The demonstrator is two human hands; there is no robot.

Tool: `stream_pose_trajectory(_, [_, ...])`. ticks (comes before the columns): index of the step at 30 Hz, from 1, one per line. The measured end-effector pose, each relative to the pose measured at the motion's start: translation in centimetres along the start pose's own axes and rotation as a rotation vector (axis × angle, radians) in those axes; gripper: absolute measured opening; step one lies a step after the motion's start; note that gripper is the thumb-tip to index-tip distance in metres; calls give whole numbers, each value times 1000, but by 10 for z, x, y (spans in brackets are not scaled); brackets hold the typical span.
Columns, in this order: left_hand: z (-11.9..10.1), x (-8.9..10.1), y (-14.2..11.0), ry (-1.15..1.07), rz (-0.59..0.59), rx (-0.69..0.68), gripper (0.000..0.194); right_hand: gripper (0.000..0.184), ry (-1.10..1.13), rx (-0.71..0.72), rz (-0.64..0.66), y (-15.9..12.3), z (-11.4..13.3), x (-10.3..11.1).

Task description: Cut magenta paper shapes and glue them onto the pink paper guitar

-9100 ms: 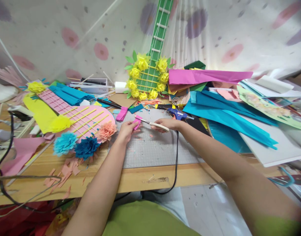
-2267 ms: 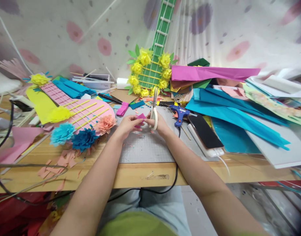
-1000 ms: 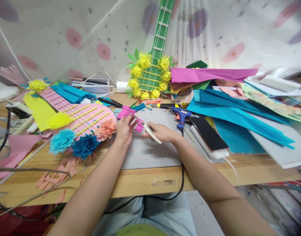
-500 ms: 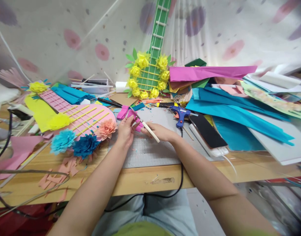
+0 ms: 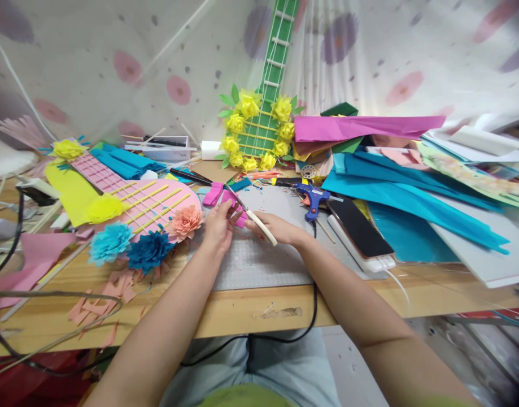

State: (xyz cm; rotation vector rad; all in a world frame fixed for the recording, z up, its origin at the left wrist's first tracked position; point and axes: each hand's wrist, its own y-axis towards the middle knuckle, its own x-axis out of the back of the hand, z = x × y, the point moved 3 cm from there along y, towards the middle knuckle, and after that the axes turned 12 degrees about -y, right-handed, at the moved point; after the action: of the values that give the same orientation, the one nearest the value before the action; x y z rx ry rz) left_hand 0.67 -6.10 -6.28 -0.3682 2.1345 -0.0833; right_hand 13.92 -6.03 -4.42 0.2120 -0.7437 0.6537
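My left hand (image 5: 219, 229) is closed on a strip of magenta crepe paper (image 5: 213, 193), pinching it over the grey cutting mat (image 5: 259, 265). In my right hand (image 5: 273, 225) are white-handled scissors (image 5: 263, 226), the fingers wrapped round the handles. The blades reach up and left against the paper; whether they are cutting it cannot be made out. To the left lies a pink paper guitar (image 5: 157, 200) with blue, yellow and peach paper flowers. A green guitar (image 5: 259, 133) with yellow roses leans upright behind my hands.
A blue glue gun (image 5: 312, 198) lies right of the mat. Beside it a black phone (image 5: 361, 226) rests on a white power strip. Stacks of blue crepe paper (image 5: 411, 198) and a magenta sheet (image 5: 365, 128) fill the right side. Peach scraps (image 5: 100, 299) and cables lie at left.
The scissors' handles have spread slightly apart in my right hand. My left hand still holds the magenta paper in nearly the same place. The whole view has shifted slightly.
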Motion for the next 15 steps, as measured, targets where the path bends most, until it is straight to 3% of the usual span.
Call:
stream_pose_trajectory(8, [-1,-1,-1,3,-16,9,11,40,-4,6,-6,0,2,2])
stream_pose_trajectory(15, [-2,-2,-1,-8,-14,40,9,38,48,-58,123,-1,-3,7])
